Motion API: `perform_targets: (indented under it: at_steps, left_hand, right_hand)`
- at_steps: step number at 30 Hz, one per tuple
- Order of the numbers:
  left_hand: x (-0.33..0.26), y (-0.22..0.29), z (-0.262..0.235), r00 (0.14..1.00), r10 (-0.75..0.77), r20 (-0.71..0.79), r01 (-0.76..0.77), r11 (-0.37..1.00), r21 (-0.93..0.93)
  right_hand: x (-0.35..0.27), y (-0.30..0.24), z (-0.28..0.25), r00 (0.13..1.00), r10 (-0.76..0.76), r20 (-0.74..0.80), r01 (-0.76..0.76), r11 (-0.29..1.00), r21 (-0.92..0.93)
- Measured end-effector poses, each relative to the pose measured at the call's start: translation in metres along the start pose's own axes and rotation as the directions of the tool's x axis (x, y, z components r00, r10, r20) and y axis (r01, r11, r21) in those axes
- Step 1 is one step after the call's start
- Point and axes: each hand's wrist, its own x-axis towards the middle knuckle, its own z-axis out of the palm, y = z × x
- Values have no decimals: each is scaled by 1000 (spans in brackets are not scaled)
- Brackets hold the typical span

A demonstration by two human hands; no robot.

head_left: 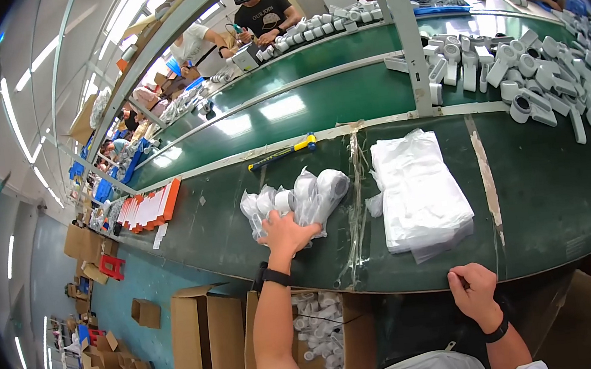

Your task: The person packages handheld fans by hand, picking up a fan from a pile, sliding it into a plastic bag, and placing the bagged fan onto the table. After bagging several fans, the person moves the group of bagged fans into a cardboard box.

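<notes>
My left hand lies with fingers spread against the near side of a row of grey-white plastic fittings in clear bags. It touches them, and its thumb points right. Several fittings lie side by side there, partly covered by the hand. My right hand is a closed fist at the table's front edge, with nothing showing from it. Just beyond the fist rests a stack of white plastic bags, flat on the green table. A yellow-and-black hammer lies behind the bagged fittings.
Loose grey-white fittings are heaped at the right. A metal post rises behind the bag stack. Orange-and-white cartons lie at the left. Below the edge stands an open cardboard box holding fittings. Co-workers sit across the green conveyor.
</notes>
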Motion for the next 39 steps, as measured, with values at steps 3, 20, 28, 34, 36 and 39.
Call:
perform_targets:
  at_steps: [3,20,28,34,36,39]
  left_hand:
    - [2,8,1,999,-12,-40,11,999,-36]
    - [-27,-12,8,960,62,-275,-70,997,-23]
    - [-99,-112,3,731,41,-681,-125,989,-75]
    - [-236,-193,24,725,-348,-594,144,921,-363]
    - [-283,-204,40,581,-731,-358,198,554,-808]
    - [-346,-248,98,466,-838,-284,452,501,-738]
  right_hand:
    - [1,-2,-2,1000,19,4,-19,1000,8]
    - [0,-2,-6,999,34,29,-34,999,3]
    - [-2,5,0,992,76,105,-76,997,-1]
    - [-5,6,1,988,109,110,-105,994,-44]
    - [-6,3,1,980,133,147,-126,991,-54]
    - [-7,2,1,983,123,138,-110,989,-99]
